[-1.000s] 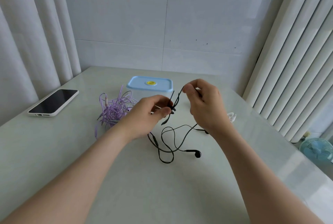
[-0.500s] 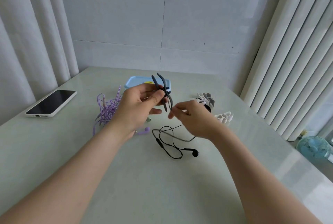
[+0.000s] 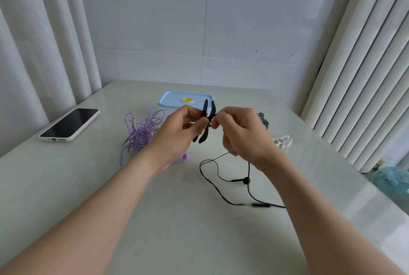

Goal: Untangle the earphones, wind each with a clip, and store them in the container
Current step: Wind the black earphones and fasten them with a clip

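Observation:
My left hand [image 3: 177,133] pinches a black winder clip [image 3: 207,124] with curved prongs, held upright above the table. Close beside it, my right hand [image 3: 241,133] pinches the black earphone cable at the clip. The rest of the black earphones [image 3: 245,180] trails from under my right hand onto the table, loose and looping. A tangled purple earphone bundle [image 3: 141,133] lies left of my left hand. Behind both hands stands the blue-lidded container [image 3: 174,101], its lid on.
A phone [image 3: 69,124] in a white case lies at the table's left edge. A white clip [image 3: 283,142] and a grey clip [image 3: 263,120] sit right of my right hand. Curtains hang on both sides, and a small blue fan [image 3: 391,180] stands on the floor beyond the table's right edge.
My right hand rose from lower down to meet the clip, drawing the black cable with it. The cable loops on the table shifted right and stretched out.

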`<act>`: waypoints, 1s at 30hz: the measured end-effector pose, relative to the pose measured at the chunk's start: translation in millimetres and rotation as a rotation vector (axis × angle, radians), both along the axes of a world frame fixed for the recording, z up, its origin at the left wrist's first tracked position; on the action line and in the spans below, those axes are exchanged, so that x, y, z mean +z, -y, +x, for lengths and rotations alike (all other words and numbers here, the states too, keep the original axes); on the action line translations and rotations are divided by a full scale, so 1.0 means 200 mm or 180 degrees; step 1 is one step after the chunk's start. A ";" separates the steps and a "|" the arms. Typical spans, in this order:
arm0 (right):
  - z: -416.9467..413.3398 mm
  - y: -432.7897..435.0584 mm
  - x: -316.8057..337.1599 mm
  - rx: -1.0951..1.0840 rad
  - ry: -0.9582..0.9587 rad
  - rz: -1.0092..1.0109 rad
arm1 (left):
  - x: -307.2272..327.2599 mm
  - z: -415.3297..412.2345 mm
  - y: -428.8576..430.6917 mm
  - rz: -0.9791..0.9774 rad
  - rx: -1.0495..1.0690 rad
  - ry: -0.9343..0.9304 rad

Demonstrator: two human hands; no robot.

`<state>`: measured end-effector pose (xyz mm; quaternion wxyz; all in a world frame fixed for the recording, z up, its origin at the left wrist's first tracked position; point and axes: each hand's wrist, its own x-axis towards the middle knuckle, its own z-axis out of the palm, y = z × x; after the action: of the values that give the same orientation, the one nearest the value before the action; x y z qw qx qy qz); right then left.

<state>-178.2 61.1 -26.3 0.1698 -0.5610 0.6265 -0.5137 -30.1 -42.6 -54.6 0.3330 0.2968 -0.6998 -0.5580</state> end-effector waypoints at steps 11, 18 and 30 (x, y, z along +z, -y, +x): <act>-0.09 0.03 -0.02 -0.0951 -0.0311 -0.0407 | -0.06 -0.03 0.01 -0.0952 -0.0408 0.0219; -0.17 0.08 -0.07 -0.1293 -0.0435 -0.0348 | -0.06 -0.05 -0.02 -0.1041 -0.0452 0.0252; -0.15 0.07 -0.13 -0.0415 -0.1014 0.0395 | 0.00 -0.03 -0.07 0.0067 0.0163 -0.0312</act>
<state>-208.7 46.4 -52.8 0.0691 -0.5818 0.7111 -0.3887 -36.7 -29.1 -55.4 0.3779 0.2903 -0.6689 -0.5705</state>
